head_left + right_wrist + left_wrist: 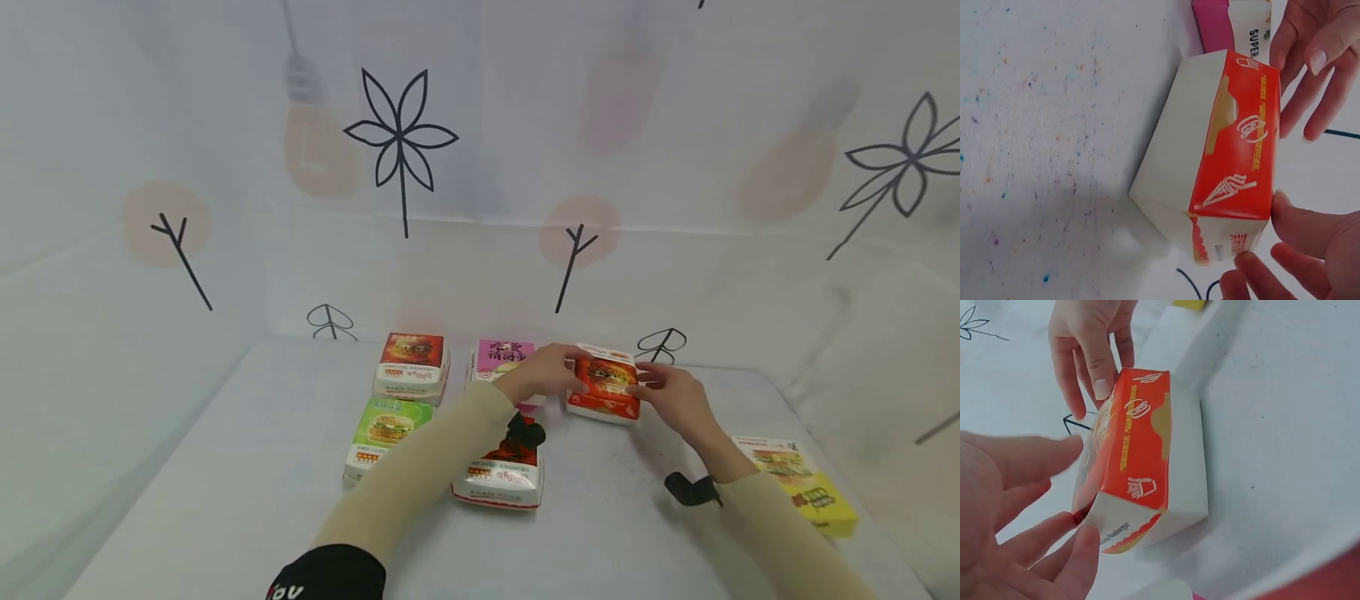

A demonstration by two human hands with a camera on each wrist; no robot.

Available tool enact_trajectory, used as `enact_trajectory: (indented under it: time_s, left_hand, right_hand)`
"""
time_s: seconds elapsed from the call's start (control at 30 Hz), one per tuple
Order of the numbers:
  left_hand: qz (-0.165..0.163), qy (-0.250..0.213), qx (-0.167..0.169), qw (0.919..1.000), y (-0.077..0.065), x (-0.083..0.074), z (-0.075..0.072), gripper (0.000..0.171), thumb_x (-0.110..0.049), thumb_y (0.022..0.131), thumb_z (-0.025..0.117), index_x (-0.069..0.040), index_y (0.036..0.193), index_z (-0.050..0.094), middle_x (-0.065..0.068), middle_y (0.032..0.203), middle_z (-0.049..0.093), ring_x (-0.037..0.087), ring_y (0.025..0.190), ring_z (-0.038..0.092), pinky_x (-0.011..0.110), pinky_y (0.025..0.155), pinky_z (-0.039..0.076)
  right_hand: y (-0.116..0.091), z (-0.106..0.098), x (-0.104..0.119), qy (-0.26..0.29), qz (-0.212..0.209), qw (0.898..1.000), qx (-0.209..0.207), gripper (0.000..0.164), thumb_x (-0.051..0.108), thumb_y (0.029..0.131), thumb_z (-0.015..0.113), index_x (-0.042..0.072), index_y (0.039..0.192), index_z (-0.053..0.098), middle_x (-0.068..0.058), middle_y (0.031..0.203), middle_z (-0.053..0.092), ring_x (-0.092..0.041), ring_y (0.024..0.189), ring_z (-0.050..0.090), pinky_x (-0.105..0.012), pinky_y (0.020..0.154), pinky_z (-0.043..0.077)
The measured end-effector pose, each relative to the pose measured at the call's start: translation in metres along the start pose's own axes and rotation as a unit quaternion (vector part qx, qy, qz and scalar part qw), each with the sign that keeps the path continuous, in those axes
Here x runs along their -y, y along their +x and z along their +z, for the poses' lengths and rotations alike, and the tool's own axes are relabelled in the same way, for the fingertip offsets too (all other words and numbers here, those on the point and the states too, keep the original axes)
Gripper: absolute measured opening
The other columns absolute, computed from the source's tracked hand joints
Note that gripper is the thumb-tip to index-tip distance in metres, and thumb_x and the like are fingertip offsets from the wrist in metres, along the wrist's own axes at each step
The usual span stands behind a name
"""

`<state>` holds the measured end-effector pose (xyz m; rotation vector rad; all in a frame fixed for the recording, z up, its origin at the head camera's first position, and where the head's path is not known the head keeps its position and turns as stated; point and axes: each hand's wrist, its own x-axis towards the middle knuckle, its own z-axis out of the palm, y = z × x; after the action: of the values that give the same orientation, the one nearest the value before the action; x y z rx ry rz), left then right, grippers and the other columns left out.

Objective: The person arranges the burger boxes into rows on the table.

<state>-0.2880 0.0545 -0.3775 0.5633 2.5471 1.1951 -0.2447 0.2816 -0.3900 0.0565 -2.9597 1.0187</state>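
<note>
A red and white burger box [606,385] sits on the white table between both hands. My left hand [543,371] is at its left end; in the left wrist view the fingertips [1088,540] touch that end, while the thumb stands off the printed lid. On the other side, my right hand [675,400] reaches to the right end. Its thumb [1300,219] meets the lid's corner in the right wrist view, with the fingers loosely bent at the end panel. Partly behind my left hand is a pink burger box [504,354].
Left of the hands stand a red-topped box [412,367] and a green box [386,429]. Another red and white box [502,487] lies under my left forearm's line of sight. A yellow box [825,504] is at the right, partly behind my right forearm. Patterned cloth [480,275] hangs behind the table.
</note>
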Motion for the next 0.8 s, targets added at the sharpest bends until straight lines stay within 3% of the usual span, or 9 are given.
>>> enact_trajectory:
  time_s: [0.07,0.23,0.4,0.63,0.8]
  left_hand:
    - [-0.013,0.002,-0.017,0.9998,0.002,-0.003,0.003,0.052,-0.017,0.086,0.079,-0.025,0.135,0.064,0.001,0.137,0.058,0.017,0.118,0.054,0.036,0.099,0.047]
    - [-0.047,-0.050,-0.074,0.9949,0.009,-0.009,0.013,0.048,-0.007,0.082,0.079,-0.026,0.126,0.071,-0.001,0.131,0.063,0.015,0.118,0.055,0.033,0.100,0.045]
    - [-0.076,-0.090,-0.118,0.9860,0.012,-0.013,0.022,0.045,-0.003,0.081,0.079,-0.026,0.119,0.074,-0.003,0.125,0.066,0.014,0.116,0.055,0.032,0.100,0.044]
    - [-0.096,-0.093,-0.122,0.9834,0.012,-0.014,0.027,0.050,0.008,0.083,0.070,-0.028,0.119,0.075,-0.004,0.132,0.063,0.015,0.124,0.052,0.033,0.102,0.044]
    - [-0.090,-0.080,-0.126,0.9847,0.013,-0.013,0.029,0.054,0.012,0.083,0.064,-0.029,0.118,0.075,-0.005,0.132,0.062,0.013,0.125,0.051,0.030,0.100,0.045]
  right_hand:
    - [0.001,-0.002,0.000,-0.009,0.005,1.000,0.003,0.060,0.028,0.095,0.068,-0.002,0.143,0.048,-0.030,0.132,0.056,-0.046,0.118,0.054,-0.054,0.088,0.053]
    - [0.004,-0.005,0.000,-0.026,0.011,0.999,0.016,0.077,0.035,0.090,0.074,-0.001,0.148,0.039,-0.035,0.144,0.040,-0.053,0.127,0.041,-0.063,0.093,0.047]
    - [0.008,-0.004,-0.001,0.001,0.003,0.999,0.045,0.083,0.038,0.090,0.074,0.003,0.153,0.033,-0.034,0.153,0.027,-0.056,0.134,0.029,-0.071,0.100,0.035]
    - [0.006,-0.002,-0.006,0.030,0.000,0.998,0.058,0.080,0.042,0.091,0.071,0.004,0.153,0.036,-0.031,0.152,0.031,-0.052,0.128,0.038,-0.065,0.096,0.043]
    - [0.005,0.000,-0.010,0.033,-0.017,0.999,0.036,0.062,0.035,0.098,0.063,0.002,0.148,0.043,-0.032,0.148,0.037,-0.052,0.129,0.038,-0.066,0.096,0.041]
